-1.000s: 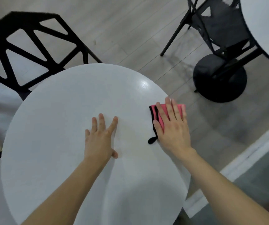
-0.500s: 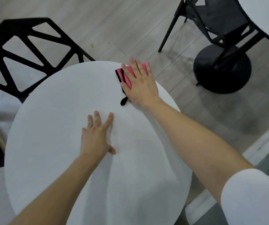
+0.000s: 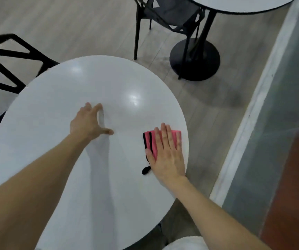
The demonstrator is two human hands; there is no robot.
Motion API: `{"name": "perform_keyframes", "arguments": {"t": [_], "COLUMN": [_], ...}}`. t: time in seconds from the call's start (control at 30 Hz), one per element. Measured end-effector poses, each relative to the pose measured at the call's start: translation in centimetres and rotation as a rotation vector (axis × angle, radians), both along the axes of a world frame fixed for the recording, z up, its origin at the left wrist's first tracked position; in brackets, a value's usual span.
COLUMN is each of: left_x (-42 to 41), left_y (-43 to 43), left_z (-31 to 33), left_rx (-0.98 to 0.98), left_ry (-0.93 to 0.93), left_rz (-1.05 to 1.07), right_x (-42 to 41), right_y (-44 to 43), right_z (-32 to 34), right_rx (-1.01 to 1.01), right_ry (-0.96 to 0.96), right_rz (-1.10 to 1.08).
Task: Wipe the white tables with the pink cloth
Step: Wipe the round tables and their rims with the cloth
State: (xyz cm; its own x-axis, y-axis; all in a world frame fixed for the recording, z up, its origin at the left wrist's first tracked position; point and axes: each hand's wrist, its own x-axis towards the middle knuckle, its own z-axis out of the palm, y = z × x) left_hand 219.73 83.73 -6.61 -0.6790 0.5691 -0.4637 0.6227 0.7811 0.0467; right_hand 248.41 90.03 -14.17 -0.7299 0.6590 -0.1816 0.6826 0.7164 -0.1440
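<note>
Floor: pale grey wood planks (image 3: pixel 73 24), with a lighter strip running along the right side of the room.
Near table: a round white table (image 3: pixel 55 141) fills the middle of the view, with two bright spots of reflected light on its top.
Pink cloth (image 3: pixel 154 148): folded, with black stripes on its left side and a small black loop (image 3: pixel 146 170) trailing toward the person. It lies flat on the near table, close to its right edge.
Right hand (image 3: pixel 166 156): laid flat on the cloth, fingers straight and close together, pressing it to the tabletop.
Left hand (image 3: pixel 85 123): rests on the tabletop near its middle, well apart from the cloth, thumb stuck out sideways, holding nothing.
Second table (image 3: pixel 244 4): white, at the top right, on a black round base (image 3: pixel 195 60).
Chairs: one black chair (image 3: pixel 1 56) at the near table's left, another black chair (image 3: pixel 168 13) beside the second table.
</note>
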Motion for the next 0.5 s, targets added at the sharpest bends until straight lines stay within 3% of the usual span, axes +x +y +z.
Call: {"name": "perform_keyframes", "arguments": {"t": [0.1,0.3,0.5], "left_x": [3.5,5.5,5.7], "left_y": [-2.8,-6.0,-6.0], "left_z": [0.7,-1.1,-1.5], "left_rx": [0.035,-0.126,-0.119], "left_ry": [-0.022,-0.051,-0.037], "left_rz": [-0.050,-0.196,-0.186], "right_x": [2.8,2.3,-8.8], "right_y": [-3.7,-1.1,9.7], "right_z": [-0.5,0.2,0.0], "right_rx": [-0.037,-0.051,0.014], "right_ry": [0.027,0.016,0.078], "right_rz": [0.056,0.121,-0.008]}}
